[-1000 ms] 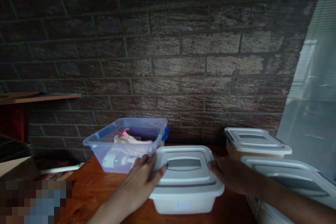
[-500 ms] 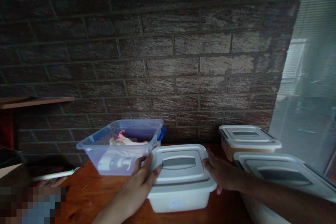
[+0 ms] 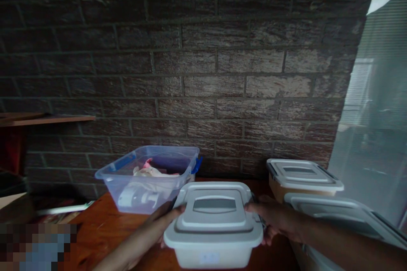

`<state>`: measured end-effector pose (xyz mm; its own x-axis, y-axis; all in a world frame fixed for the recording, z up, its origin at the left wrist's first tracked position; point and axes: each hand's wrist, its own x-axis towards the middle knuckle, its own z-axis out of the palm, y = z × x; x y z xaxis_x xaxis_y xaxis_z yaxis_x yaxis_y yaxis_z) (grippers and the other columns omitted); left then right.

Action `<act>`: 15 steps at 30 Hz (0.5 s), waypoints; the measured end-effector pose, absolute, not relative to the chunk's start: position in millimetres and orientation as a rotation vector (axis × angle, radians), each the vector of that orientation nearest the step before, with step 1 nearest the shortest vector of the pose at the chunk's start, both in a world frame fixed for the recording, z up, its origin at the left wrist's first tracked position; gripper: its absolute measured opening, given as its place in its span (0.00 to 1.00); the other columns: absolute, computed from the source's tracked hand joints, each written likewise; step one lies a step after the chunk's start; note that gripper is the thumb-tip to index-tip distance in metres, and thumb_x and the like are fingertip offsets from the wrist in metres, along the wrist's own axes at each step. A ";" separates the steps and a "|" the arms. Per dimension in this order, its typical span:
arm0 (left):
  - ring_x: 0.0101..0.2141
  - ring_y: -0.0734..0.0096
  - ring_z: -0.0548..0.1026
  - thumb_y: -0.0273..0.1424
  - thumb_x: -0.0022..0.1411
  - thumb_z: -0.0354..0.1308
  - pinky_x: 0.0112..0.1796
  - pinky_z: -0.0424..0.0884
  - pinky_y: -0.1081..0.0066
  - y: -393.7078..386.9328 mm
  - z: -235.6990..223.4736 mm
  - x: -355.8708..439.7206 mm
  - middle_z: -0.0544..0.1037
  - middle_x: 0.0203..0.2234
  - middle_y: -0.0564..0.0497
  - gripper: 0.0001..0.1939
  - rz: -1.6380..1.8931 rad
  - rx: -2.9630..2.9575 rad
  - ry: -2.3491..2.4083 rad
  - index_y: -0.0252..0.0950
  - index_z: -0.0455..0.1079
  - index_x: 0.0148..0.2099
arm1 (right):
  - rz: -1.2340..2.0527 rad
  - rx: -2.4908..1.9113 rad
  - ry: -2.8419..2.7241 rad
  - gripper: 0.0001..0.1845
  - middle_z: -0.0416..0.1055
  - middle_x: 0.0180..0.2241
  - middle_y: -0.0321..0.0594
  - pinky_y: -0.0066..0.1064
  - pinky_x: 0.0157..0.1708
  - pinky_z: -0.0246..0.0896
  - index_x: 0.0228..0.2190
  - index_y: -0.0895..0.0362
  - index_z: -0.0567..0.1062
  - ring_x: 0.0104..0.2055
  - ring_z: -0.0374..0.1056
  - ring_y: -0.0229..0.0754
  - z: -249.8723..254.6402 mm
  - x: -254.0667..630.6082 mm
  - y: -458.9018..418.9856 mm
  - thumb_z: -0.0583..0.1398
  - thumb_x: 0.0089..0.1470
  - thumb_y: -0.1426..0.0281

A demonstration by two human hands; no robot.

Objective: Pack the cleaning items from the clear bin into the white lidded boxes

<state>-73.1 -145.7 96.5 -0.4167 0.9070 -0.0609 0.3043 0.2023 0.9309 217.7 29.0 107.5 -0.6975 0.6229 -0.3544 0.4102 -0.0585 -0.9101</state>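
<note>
A white plastic storage box (image 3: pixel 210 256) with a closed grey-white lid (image 3: pixel 219 222) is in front of me, between my two hands. My left hand (image 3: pixel 165 220) grips its left side, the thumb over the lid's edge and the other fingers mostly hidden beneath the rim. On the opposite side my right hand (image 3: pixel 269 216) holds the box, thumb on the lid and fingers curled below the rim. A pale label (image 3: pixel 209 258) shows on the front wall. Whether the box's base touches the table cannot be told.
An open clear bluish bin (image 3: pixel 110 186) with cloth and a white pump bottle (image 3: pixel 138 198) inside stands at the left on the wooden table (image 3: pixel 92 228). Two more lidded boxes stand at right, one farther back (image 3: pixel 318 182) and one nearer (image 3: pixel 321 207). A brick wall (image 3: pixel 203 106) rises behind.
The lidded box has come slightly nearer to me and to the left. Both hands have slid lower on its sides, with fingers now curled beneath the rim. The view has shifted a little.
</note>
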 end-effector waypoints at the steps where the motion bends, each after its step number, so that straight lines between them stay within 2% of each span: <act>1: 0.24 0.62 0.76 0.57 0.63 0.51 0.21 0.66 0.72 -147.0 98.6 -73.0 0.79 0.25 0.51 0.32 1.162 1.081 1.792 0.36 0.69 0.55 | 1.884 -1.147 -2.058 0.16 0.75 0.22 0.43 0.24 0.14 0.63 0.39 0.61 0.70 0.16 0.69 0.38 108.0 216.6 29.0 0.53 0.60 0.60; 4: 0.19 0.67 0.72 0.56 0.62 0.53 0.19 0.62 0.75 -150.1 108.0 -72.9 0.75 0.20 0.54 0.33 1.079 1.000 1.735 0.36 0.65 0.58 | 1.873 -1.287 -2.130 0.16 0.73 0.20 0.40 0.24 0.11 0.61 0.40 0.58 0.68 0.13 0.66 0.38 107.2 213.5 29.2 0.49 0.63 0.59; 10: 0.15 0.67 0.69 0.56 0.60 0.52 0.14 0.64 0.74 -149.0 123.6 -72.0 0.68 0.15 0.58 0.39 0.912 1.053 1.928 0.32 0.58 0.63 | 1.618 -1.343 -2.259 0.16 0.69 0.16 0.34 0.20 0.06 0.52 0.41 0.55 0.65 0.10 0.62 0.37 97.7 211.8 31.4 0.47 0.65 0.57; 12: 0.15 0.67 0.69 0.55 0.62 0.51 0.13 0.64 0.75 -146.6 123.6 -72.3 0.68 0.16 0.58 0.41 0.858 1.081 1.974 0.30 0.54 0.66 | 1.548 -1.383 -2.294 0.17 0.67 0.14 0.33 0.21 0.05 0.51 0.40 0.55 0.64 0.10 0.62 0.37 94.9 211.2 32.4 0.46 0.65 0.55; 15: 0.15 0.66 0.71 0.51 0.66 0.48 0.12 0.65 0.74 -142.5 119.3 -73.8 0.69 0.18 0.57 0.43 0.782 1.073 2.038 0.29 0.41 0.71 | 1.469 -1.453 -2.321 0.18 0.67 0.15 0.33 0.22 0.05 0.53 0.38 0.55 0.63 0.10 0.62 0.37 91.2 210.2 33.7 0.46 0.65 0.54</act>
<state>-73.8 -142.5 119.3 -0.4166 0.8594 -0.2965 0.4408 0.4762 0.7609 210.2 33.7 91.2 -0.5622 0.7145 -0.4164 0.6822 0.1161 -0.7219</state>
